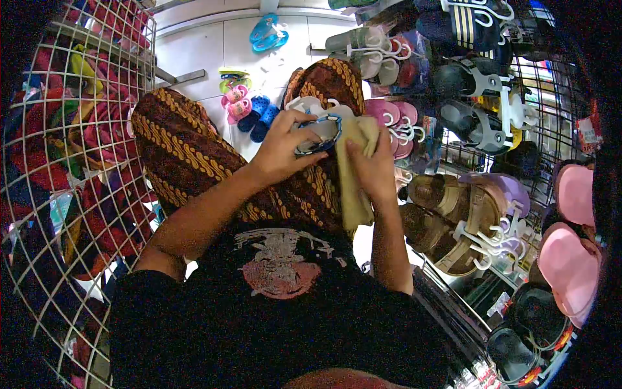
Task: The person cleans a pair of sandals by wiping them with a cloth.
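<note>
Above my lap, my left hand (285, 146) grips a small sandal (319, 134) with a pale sole and a blue edge. Its fingers and thumb wrap round the sandal's sides. My right hand (374, 165) holds a yellowish cloth (352, 188), which hangs down and touches the sandal's right side. White plastic hangers (311, 105) show just beyond the sandal. Brown patterned fabric (188, 146) covers my legs under both hands.
Small blue clogs (259, 118), pink sandals (236, 104) and light-blue flip-flops (267, 34) lie on the tiled floor (194, 48). A wire grid (103, 120) with colourful goods stands left. Brown sandals (453, 201) and pink footwear (567, 266) hang at right.
</note>
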A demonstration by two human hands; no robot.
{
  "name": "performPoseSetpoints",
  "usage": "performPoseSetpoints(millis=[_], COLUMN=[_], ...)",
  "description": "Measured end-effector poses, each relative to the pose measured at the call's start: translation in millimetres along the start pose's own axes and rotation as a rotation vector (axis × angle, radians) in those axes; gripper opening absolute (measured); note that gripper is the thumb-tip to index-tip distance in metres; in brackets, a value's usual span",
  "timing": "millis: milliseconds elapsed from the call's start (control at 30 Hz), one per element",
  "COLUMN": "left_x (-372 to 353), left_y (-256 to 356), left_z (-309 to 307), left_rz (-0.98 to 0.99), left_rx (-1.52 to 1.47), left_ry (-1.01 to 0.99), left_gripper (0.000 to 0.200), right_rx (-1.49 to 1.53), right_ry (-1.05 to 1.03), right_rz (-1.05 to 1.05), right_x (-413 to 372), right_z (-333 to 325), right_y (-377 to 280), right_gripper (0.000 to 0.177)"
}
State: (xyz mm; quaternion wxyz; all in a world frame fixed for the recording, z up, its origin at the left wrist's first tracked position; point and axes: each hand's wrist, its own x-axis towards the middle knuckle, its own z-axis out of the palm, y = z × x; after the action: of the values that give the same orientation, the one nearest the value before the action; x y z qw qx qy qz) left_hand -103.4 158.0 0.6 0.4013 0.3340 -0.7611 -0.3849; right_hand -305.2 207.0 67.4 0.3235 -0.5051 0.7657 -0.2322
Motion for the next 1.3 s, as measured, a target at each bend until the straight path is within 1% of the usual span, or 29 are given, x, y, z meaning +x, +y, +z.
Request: performPoseSetpoints(millis=[33, 100, 133, 167, 267, 400, 433, 533, 567, 633, 667, 700, 800, 833, 933, 967, 1033, 1067, 1100, 1133, 1200, 1233, 1300], left_x=[0.5, 2.4, 3.0, 2.5, 2.7, 2.2, 1.1, 1.0, 0.7, -1.8, -3.9, -5.5, -5.1, -4.9, -1.4, -1.2, -0.9, -3.3, -5.0, -5.2, -2.7, -1.7, 1.3], left_y=[-1.0, 0.1, 0.2, -0.9, -5.8, -7.1, -6.9, -0.6, 3.5, 11.6, 11.8, 11.2, 10.3, 11.6, 21.3, 20.1, 13.4, 10.9, 7.6, 3.2, -2.3, -1.4, 5.9], left_z=[-0.7, -2.1, -3.2, -4.4, -7.1, -8.2, -8.0, -4.2, -1.3, 3.9, 5.2, 6.0, 2.9, -0.2, -4.7, -5.6, -5.5, -6.4, -7.6, -8.0, -2.9, 0.2, -1.5], left_rz=[0.018, 0.014, 0.011, 0.035, 0.091, 0.116, 0.127, 0.118, 0.151, 0.218, 0.225, 0.234, 0.214, 0.195, 0.110, 0.079, 0.011, 0.007, 0.004, 0.006, 0.027, 0.033, 0.048], left_rx=[0.012, 0.049, 0.069, 0.068, 0.065, 0.060, 0.055, 0.051, 0.123, 0.266, 0.264, 0.265, 0.282, 0.291, 0.092, -0.007, -0.196, -0.200, -0.205, -0.209, -0.088, -0.058, -0.027], left_ry=[-0.022, -0.061, -0.080, -0.082, -0.084, -0.099, -0.104, -0.123, -0.119, -0.114, -0.103, -0.092, -0.123, -0.149, -0.186, -0.157, -0.084, -0.118, -0.153, -0.191, -0.254, -0.269, -0.296], left_gripper=[0.033, 0.033, 0.033, 0.033, 0.032, 0.032, 0.032, 0.037, 0.039, 0.043, 0.045, 0.046, 0.045, 0.045, 0.044, 0.043, 0.043, 0.043, 0.044, 0.044, 0.040, 0.039, 0.039], right_rx=[-0.045, -0.077, -0.091, -0.163, -0.263, -0.218, -0.430, -0.308, -0.216, -0.334, -0.391, -0.476, -0.481, -0.443, -0.437, -0.447, -0.257, -0.161, -0.252, -0.045, 0.370, 0.538, 0.344], right_ry=[0.061, -0.055, -0.114, -0.167, 0.098, -0.108, 0.023, 0.228, 0.255, 0.147, 0.096, 0.217, 0.209, 0.151, 0.136, 0.260, 0.340, 0.370, 0.442, 0.408, 0.340, 0.281, 0.052], right_rz=[0.083, -0.065, -0.139, 0.014, -0.013, -0.139, -0.089, -0.020, -0.165, -0.114, -0.090, -0.247, -0.103, -0.125, -0.040, -0.084, -0.095, -0.094, -0.080, -0.055, -0.007, 0.071, 0.153], right_x=[2.7, -2.5, -4.0, -2.1, 2.0, 0.0, 0.6, 4.5, 2.5, 0.9, 2.1, 7.2, 9.6, 1.9, 20.8, 20.6, 12.4, 6.8, 7.1, 3.5, -11.3, -16.9, -18.1], right_z=[3.3, 6.6, 6.5, -7.4, 1.7, -6.2, -13.9, -26.7, -21.3, -18.0, -17.0, -12.2, -8.8, -7.9, -6.4, -4.7, -11.5, -13.6, -14.7, -18.9, -25.9, -30.1, -27.4], right_y=[10.1, 11.4, -0.6, -16.2, 5.8, 9.9, -1.9, -24.7, -18.3, -19.6, -19.8, -14.2, -17.6, -22.0, 2.6, 3.5, -11.8, -15.6, 0.4, 2.6, 2.5, -6.1, -5.7], right_gripper=[0.065, 0.066, 0.067, 0.067, 0.064, 0.053, 0.048, 0.045, 0.042, 0.042, 0.042, 0.056, 0.055, 0.052, 0.053, 0.055, 0.053, 0.052, 0.047, 0.047, 0.046, 0.042, 0.041])
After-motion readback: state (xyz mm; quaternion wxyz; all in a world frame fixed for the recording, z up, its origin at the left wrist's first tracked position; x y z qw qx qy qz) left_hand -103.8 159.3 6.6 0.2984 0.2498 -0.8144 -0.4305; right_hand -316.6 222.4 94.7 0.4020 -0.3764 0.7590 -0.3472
